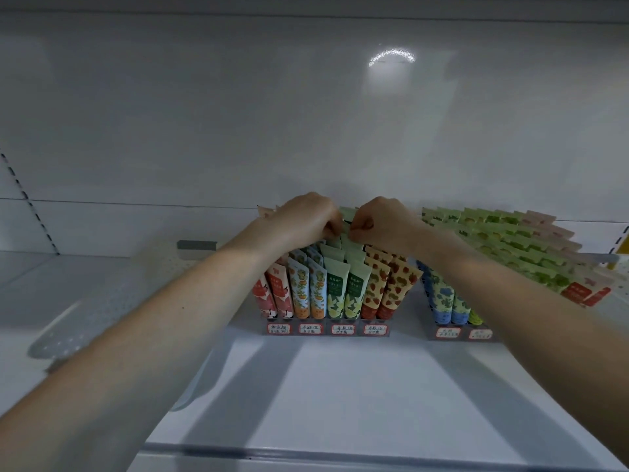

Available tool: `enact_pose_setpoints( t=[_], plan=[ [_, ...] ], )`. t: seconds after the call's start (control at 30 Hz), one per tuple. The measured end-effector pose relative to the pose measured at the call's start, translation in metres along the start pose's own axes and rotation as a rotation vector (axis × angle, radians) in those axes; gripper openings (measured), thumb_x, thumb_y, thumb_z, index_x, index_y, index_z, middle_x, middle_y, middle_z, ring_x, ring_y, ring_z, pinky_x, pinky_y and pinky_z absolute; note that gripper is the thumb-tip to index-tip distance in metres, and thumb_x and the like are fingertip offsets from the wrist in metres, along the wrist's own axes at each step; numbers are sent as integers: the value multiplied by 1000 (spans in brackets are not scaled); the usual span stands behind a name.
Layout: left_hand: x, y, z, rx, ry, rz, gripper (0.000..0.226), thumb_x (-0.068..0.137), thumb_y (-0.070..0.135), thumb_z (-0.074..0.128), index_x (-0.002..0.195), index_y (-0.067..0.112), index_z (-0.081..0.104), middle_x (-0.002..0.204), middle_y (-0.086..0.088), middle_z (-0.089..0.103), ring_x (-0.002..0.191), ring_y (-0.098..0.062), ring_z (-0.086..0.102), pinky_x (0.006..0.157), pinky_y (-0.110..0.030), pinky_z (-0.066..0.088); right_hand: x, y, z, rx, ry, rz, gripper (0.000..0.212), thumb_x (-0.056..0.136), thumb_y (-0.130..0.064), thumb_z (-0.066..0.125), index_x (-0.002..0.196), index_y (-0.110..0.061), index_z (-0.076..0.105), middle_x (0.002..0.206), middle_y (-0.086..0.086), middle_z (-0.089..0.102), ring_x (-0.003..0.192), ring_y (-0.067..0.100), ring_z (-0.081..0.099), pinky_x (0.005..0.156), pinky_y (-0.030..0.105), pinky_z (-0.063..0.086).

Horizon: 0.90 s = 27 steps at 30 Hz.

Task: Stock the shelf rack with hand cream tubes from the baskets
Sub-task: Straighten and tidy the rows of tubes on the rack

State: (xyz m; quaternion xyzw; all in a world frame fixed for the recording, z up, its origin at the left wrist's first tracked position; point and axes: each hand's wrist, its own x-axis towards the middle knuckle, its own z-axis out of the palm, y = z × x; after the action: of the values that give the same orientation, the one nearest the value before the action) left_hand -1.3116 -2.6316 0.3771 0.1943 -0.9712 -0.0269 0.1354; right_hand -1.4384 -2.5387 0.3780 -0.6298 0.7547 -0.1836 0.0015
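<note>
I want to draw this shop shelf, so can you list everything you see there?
pink-red tubes: several, pink-red, leftmost
orange-print tubes: several, pale blue, second
green tubes: several, green, third
strawberry tubes: several, beige-red, fourth
blue tubes: several, blue, further right
fanned tubes: many, green and pink, far right
price labels: six, red-edged white, below tubes
perforated panel: one, grey, shelf's left
shelf: one, white, underneath
left hand, right hand: two, pinching back green tubes

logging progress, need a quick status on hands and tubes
Left hand and right hand both pinching tops of green tubes, back of the rack. Front rows stocked, upright. Second rack at right, not in the way.
</note>
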Motion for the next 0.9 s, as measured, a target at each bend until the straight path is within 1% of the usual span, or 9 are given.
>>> enact_pose_setpoints(
  t=[0.2,0.27,0.33,0.43,0.5,0.6,0.7,0.8,0.9],
  plan=[
    [2,1,1,27,-8,14,21,90,8,57,107,9,70,110,-9,67,100,-25,61,83,-29,45,6,-1,10,-86,-11,38,19,89,-14,52,95,-7,68,98,11,66,85,25,60,65,27,40],
    [3,0,2,40,-6,5,21,90,7,56,105,9,70,108,-10,67,97,-27,61,83,-35,48,6,-1,11,-105,-7,55,20,90,-15,50,97,-4,66,96,12,63,83,26,58,64,28,39],
    [5,-1,4,55,-4,-3,20,90,7,55,102,8,70,104,-12,67,94,-28,61,80,-37,48,6,-1,12,-114,-9,61,20,90,-15,49,96,-2,64,90,12,59,78,24,54,63,28,37],
    [7,-1,6,71,-6,-20,19,89,4,53,99,6,70,100,-14,66,90,-30,61,75,-36,48,6,-2,11,-113,-11,65,17,90,-15,49,92,-3,61,84,8,52,76,23,51,60,27,34],
    [8,0,6,64,-2,-29,20,89,4,54,101,6,70,102,-14,66,92,-30,61,74,-33,46,7,-2,12,-113,-15,64,14,90,-15,50,85,-5,58,82,8,52,75,24,51,57,27,34],
    [8,0,6,49,-1,-37,22,90,3,53,104,6,69,106,-14,66,93,-30,61,74,-31,44,7,-3,13,-112,-21,70,14,90,-15,50,86,-4,59,81,9,53,75,25,52,61,28,36],
    [8,1,6,41,2,-30,23,89,3,54,105,6,69,107,-15,66,94,-31,61,77,-34,47,7,-3,13,-122,-17,71,14,90,-14,50,84,-5,59,81,9,53,74,25,52,61,29,36],
    [7,1,6,29,1,-29,23,90,4,54,107,6,69,110,-14,66,97,-30,61,82,-35,48,8,-2,14,-133,-14,67,16,91,-14,49,77,-6,52,77,9,50,73,25,50,51,26,31],
    [6,1,6,19,7,-22,22,90,4,53,106,6,69,110,-13,66,98,-28,61,81,-34,47,8,-1,15,-149,-14,61,30,91,-13,48,62,-9,42,65,5,43,70,25,48,45,24,25]
  ],
)
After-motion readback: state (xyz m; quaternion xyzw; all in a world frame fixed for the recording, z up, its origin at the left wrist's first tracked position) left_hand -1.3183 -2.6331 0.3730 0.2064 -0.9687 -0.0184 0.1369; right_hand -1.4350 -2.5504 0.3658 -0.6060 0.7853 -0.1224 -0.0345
